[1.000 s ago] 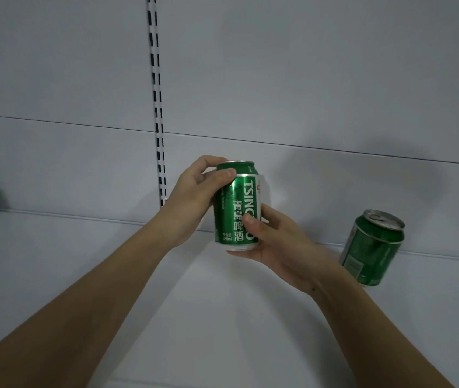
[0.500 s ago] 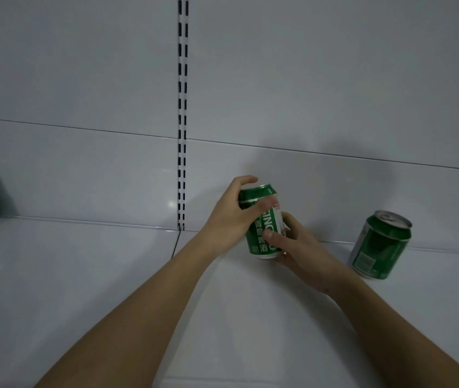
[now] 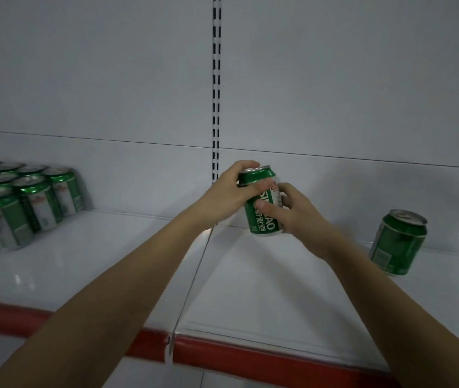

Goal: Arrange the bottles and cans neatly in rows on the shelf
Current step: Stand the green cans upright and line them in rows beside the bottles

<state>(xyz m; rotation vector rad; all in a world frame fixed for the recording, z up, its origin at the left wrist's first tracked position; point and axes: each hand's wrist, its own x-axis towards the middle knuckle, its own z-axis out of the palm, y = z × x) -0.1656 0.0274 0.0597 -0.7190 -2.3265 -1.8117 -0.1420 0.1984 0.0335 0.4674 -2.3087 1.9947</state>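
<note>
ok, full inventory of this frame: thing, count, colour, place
held can: 1, green with white lettering, upright in both hands near the back of the shelf, centre
lone can: 1, green, standing on the shelf at right, apart from the hands
can block: exact count cut off by the frame edge, green and white with silver tops, packed in rows at far left
shelf: 1, white, with a seam down the middle
front strip: 1, red, along the shelf's front edge
slotted upright: 1, white with dark slots, back wall centre
left hand: 1, grips the held can's top
right hand: 1, grips its side

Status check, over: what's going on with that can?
Both hands, left and right, grip green can above shelf. Nothing blocking.
</note>
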